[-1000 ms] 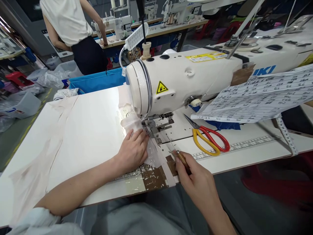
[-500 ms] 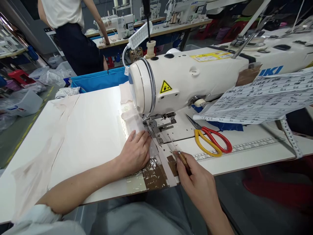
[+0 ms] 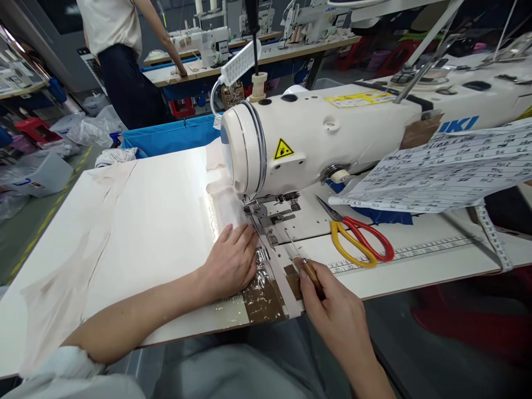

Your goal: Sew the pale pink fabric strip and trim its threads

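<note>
My left hand (image 3: 230,260) lies flat, fingers stretched out, on a strip of pale fabric (image 3: 226,202) that runs under the presser foot (image 3: 258,213) of a white sewing machine (image 3: 316,138). My right hand (image 3: 332,313) is closed on a wooden-handled awl (image 3: 305,265). Its thin metal tip points toward the needle plate, just right of the foot. More pale fabric (image 3: 103,210) spreads over the table to the left.
Red and yellow scissors (image 3: 357,235) lie right of the needle plate. A printed sheet (image 3: 449,169) hangs off the machine arm. Brown tape patches (image 3: 261,296) sit at the table's front edge. Beyond a blue bin (image 3: 170,136), another person (image 3: 120,50) stands at a further table.
The fabric strip has fed away from me under the foot, baring the shiny taped patch. My left hand followed it slightly. My right hand with the awl barely moved.
</note>
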`<state>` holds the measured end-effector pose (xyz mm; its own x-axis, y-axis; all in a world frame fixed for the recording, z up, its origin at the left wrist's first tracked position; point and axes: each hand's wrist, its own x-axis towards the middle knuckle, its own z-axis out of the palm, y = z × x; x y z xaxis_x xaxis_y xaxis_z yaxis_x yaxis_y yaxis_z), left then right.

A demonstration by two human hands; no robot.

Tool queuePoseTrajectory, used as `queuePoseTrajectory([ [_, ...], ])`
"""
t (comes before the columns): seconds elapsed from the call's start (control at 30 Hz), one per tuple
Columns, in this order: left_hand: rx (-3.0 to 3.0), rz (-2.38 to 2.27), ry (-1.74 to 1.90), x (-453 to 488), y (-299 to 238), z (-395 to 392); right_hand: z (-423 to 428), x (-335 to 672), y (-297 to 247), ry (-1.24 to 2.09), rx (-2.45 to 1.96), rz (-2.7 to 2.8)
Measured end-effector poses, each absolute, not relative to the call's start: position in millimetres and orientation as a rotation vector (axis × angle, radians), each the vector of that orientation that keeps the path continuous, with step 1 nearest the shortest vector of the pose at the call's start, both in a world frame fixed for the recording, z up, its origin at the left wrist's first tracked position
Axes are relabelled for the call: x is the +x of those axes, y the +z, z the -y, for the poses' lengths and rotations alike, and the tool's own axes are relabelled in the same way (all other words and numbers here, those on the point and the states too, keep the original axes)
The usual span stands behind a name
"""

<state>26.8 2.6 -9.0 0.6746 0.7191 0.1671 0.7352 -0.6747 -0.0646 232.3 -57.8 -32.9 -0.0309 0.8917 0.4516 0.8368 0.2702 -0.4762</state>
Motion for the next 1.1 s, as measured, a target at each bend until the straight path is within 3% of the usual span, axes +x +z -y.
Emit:
queuePoseTrajectory([
  [0.37,-2.749,1.194,-0.211,26,-10,-6,59,232,-36,0.087,-1.581,1.868],
  [0.67,-2.750,1.242,-0.257,23,-15,-18,62,216,-28,0.410,-1.665,1.599],
  [0.9,-2.810,1.355,-0.394,22,-12,-25,43,194,-19,0.309,-1.267,1.870],
  [1.1,-2.838,1.345,-0.427,19,-12,-29,31,178,-23,0.029,-1.290,2.092],
])
